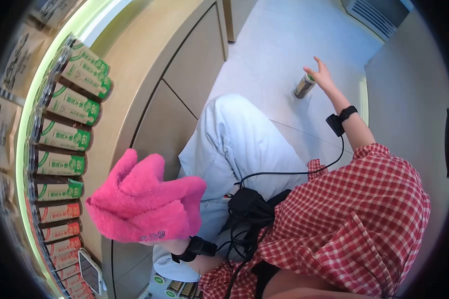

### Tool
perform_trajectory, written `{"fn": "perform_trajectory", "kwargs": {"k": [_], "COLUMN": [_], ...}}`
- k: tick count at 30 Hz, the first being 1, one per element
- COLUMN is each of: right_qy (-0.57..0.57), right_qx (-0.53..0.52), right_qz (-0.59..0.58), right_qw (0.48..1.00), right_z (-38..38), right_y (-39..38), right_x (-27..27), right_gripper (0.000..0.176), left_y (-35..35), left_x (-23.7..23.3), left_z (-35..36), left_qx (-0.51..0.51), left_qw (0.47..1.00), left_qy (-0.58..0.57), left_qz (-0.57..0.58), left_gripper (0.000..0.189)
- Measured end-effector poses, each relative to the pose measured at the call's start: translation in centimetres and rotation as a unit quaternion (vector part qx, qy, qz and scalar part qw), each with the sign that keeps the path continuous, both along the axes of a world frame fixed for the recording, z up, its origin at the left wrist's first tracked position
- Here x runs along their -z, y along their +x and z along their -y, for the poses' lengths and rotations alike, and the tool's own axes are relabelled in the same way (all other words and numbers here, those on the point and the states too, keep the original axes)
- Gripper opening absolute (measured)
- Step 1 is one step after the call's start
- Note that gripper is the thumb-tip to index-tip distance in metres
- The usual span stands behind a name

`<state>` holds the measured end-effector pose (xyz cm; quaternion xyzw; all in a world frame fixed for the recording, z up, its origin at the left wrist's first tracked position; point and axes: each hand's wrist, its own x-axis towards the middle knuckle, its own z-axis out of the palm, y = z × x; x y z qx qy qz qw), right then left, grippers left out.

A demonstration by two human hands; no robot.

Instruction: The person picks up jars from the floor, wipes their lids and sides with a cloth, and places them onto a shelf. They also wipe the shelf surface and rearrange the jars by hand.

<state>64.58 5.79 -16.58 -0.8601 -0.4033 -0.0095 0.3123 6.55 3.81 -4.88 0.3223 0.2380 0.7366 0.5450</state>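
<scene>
Right hand (325, 78), spread, seems to reach for upper-right jar (302, 89) — grip needs closing fingers; left hand (172, 245), under cloth (144, 202), I cannot tell

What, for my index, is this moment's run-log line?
left hand: covered by pink cloth | right hand: open at jar | jar contact: unclear

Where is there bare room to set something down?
The pale tiled floor is bare between the beige cabinet doors and the dark cylindrical jar by the right hand. The pale wooden ledge has a bare strip beside the green-labelled cylindrical jars. Crowded: the jar row itself, and its lower end by the white-framed phone.
</scene>
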Motion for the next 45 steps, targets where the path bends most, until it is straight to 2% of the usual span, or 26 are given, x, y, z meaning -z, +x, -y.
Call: {"fn": "perform_trajectory", "kwargs": {"k": [3,6,9,11,12,13,15,17,21,23,25,26,30,32,33,37,39,41,43,45], "right_qy": [-0.125,-0.244,-0.117,0.022,0.102,0.181,0.265,0.330,0.343,0.328,0.391,0.420,0.431,0.442,0.444,0.440,0.437,0.453,0.449,0.413], "right_qx": [0.006,-0.002,-0.041,-0.057,-0.102,-0.144,-0.250,-0.388,-0.626,-0.734,-0.759,-0.757,-0.751,-0.746,-0.746,-0.777,-0.774,-0.762,-0.760,-0.762], "right_qz": [0.035,0.075,-0.063,-0.176,-0.203,-0.232,-0.221,-0.192,-0.267,-0.202,-0.093,-0.131,-0.225,-0.255,-0.264,-0.201,-0.139,-0.109,-0.130,-0.177], "right_qw": [0.991,0.967,0.990,0.983,0.968,0.945,0.905,0.839,0.647,0.559,0.512,0.483,0.448,0.427,0.420,0.403,0.435,0.450,0.452,0.467], "right_z": [-0.7,-1.7,-2.9,-2.7,-2.5,-2.2,-1.8,-1.5,-1.5,-2.3,-2.4,-2.5,-2.9,-2.7,-2.6,-2.1,-1.5,-0.9,-0.8,-1.5], "right_y": [-1.9,-2.0,-1.5,-7.6,-10.3,-12.8,-18.1,-22.8,-33.7,-38.3,-42.6,-45.2,-49.8,-50.0,-50.0,-50.4,-50.2,-50.4,-50.2,-49.3], "right_x": [1.4,1.7,2.0,-4.0,-6.5,-8.8,-13.5,-16.6,-19.2,-19.2,-20.1,-20.2,-19.9,-19.3,-19.0,-17.5,-16.7,-16.0,-15.4,-15.3], "right_gripper": [0.070,0.063,0.060,0.055,0.055,0.054,0.054,0.057,0.062,0.061,0.057,0.052,0.075,0.082,0.085,0.092,0.092,0.092,0.093,0.094], "left_y": [0.6,1.1,1.5,1.8,2.1,2.3,2.9,3.3,3.9,3.2,1.6,0.9,-1.7,-2.3,-2.3,-2.1,-1.8,-2.4,-2.6,-2.0], "left_x": [0.1,0.2,0.2,0.2,0.3,0.4,0.5,0.7,0.9,1.0,0.1,-0.4,-3.0,-2.5,-2.1,-0.8,0.4,0.6,1.0,1.5], "left_z": [-0.2,-0.1,0.0,0.2,0.2,0.2,0.3,0.4,0.6,0.7,1.1,1.3,1.4,1.6,1.7,1.5,0.6,0.6,0.3,-0.5], "left_qx": [0.012,0.023,0.026,0.026,0.029,0.031,0.033,0.040,0.056,0.040,-0.002,-0.021,-0.225,-0.246,-0.248,-0.157,-0.123,-0.121,-0.191,-0.319], "left_qw": [1.000,1.000,1.000,1.000,1.000,0.999,0.999,0.999,0.996,0.995,0.993,0.990,0.969,0.969,0.965,0.982,0.987,0.985,0.975,0.916], "left_qy": [-0.001,-0.002,0.000,0.001,0.002,0.006,0.010,0.019,0.055,0.066,0.032,0.016,-0.012,-0.026,-0.037,-0.057,-0.084,-0.113,-0.097,-0.025], "left_qz": [-0.010,-0.013,-0.010,-0.006,-0.002,0.000,0.008,0.016,0.042,0.070,0.115,0.140,0.096,-0.018,-0.072,-0.094,0.061,0.050,-0.052,-0.243], "left_gripper": [0.078,0.079,0.079,0.079,0.079,0.079,0.079,0.079,0.080,0.080,0.071,0.067,0.052,0.052,0.052,0.043,0.033,0.030,0.028,0.025]}}
